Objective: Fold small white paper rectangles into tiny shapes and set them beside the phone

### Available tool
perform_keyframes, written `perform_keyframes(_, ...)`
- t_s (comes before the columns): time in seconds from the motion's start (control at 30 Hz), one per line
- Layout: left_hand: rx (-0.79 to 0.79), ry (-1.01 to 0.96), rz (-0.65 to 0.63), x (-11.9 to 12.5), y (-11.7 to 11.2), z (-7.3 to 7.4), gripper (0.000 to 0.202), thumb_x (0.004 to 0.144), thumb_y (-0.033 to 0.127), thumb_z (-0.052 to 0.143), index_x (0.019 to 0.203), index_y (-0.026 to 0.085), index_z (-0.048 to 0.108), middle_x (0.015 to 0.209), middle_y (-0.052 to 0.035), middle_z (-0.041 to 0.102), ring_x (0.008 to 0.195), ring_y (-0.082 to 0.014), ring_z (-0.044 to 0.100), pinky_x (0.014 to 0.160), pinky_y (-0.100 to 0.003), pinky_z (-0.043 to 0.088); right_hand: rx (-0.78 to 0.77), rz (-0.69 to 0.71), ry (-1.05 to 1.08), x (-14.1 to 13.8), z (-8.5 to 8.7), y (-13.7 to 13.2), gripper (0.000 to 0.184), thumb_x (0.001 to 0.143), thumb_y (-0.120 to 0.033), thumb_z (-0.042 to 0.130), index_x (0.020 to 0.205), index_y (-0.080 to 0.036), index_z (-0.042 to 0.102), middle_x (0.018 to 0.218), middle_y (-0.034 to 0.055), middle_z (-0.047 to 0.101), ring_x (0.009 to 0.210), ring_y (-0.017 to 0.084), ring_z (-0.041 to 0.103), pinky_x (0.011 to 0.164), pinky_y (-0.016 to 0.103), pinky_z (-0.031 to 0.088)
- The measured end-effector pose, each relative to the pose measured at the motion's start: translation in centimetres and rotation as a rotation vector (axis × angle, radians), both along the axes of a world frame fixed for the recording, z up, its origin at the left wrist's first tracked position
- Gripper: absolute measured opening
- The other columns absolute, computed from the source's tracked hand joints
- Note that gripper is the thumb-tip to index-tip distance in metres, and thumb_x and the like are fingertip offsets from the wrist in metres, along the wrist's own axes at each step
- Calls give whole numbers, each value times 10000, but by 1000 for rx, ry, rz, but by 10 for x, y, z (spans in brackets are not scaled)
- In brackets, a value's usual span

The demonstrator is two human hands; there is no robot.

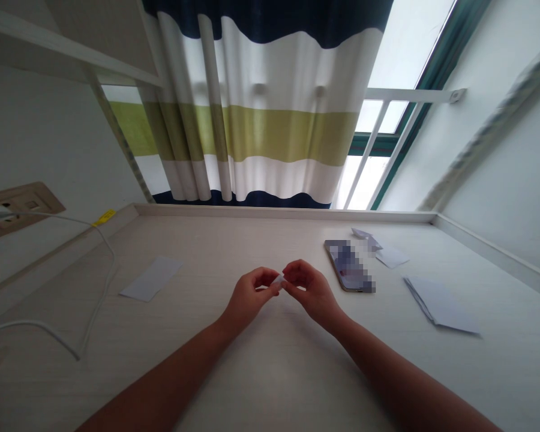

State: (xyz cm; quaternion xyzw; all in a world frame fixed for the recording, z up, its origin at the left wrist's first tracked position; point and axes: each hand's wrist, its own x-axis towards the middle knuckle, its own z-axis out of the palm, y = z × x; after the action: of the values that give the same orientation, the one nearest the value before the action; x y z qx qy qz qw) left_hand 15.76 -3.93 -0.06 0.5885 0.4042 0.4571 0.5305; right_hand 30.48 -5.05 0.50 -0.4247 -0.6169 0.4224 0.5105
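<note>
Between my two hands, over the middle of the pale desk (234, 240), is a small folded piece of white paper (278, 279). My left hand (254, 293) pinches it from the left between thumb and fingers. From the other side, my right hand (310, 291) pinches its right end, fingertips close to those of the left. Most of the paper is covered by the fingers, so its full shape cannot be made out. A phone (348, 267) with a blurred screen lies just right of my right hand.
A stack of white paper (443, 305) lies at the right. Behind the phone are folded paper pieces (392, 255). A single sheet (150, 279) rests at the left, near a white cable (103, 282) running from a wall socket (20, 207). A raised rim (279, 211) edges the desk's back.
</note>
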Motion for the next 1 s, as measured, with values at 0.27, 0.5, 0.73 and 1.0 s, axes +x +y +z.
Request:
perform_keyframes(0.27, 44, 79, 66, -1, -2, 4, 159, 673, 297, 632, 681, 139, 647, 681, -26, 636, 640, -141, 589, 574, -251, 517, -7, -6, -57, 3, -2, 2, 203, 666, -304, 666, 792, -176, 572, 689, 16, 606, 656, 144, 584, 644, 292, 488)
perform_keyframes(0.5, 116, 168, 84, -2, -2, 4, 171, 691, 310, 615, 703, 144, 655, 657, -28, 643, 589, -127, 573, 552, -231, 488, -81, 26, -21, 1, -1, 2, 226, 641, -330, 680, 758, -153, 605, 695, 36, 640, 660, 156, 599, 653, 306, 483)
perform_keyframes(0.73, 91, 169, 91, -4, 1, 0, 206, 670, 347, 630, 708, 151, 676, 663, -32, 657, 587, -138, 577, 547, -244, 485, -137, 32, -39, 4, 2, 3, 196, 673, -317, 646, 773, -149, 647, 714, 50, 667, 667, 157, 603, 647, 304, 477)
perform_keyframes(1.0, -29, 47, 88, -1, -1, 5, 166, 647, 302, 656, 695, 145, 682, 641, -26, 664, 572, -129, 591, 562, -247, 505, -118, 55, -44, 3, -6, 4, 240, 627, -280, 689, 812, -162, 591, 750, 28, 639, 687, 146, 599, 662, 300, 492)
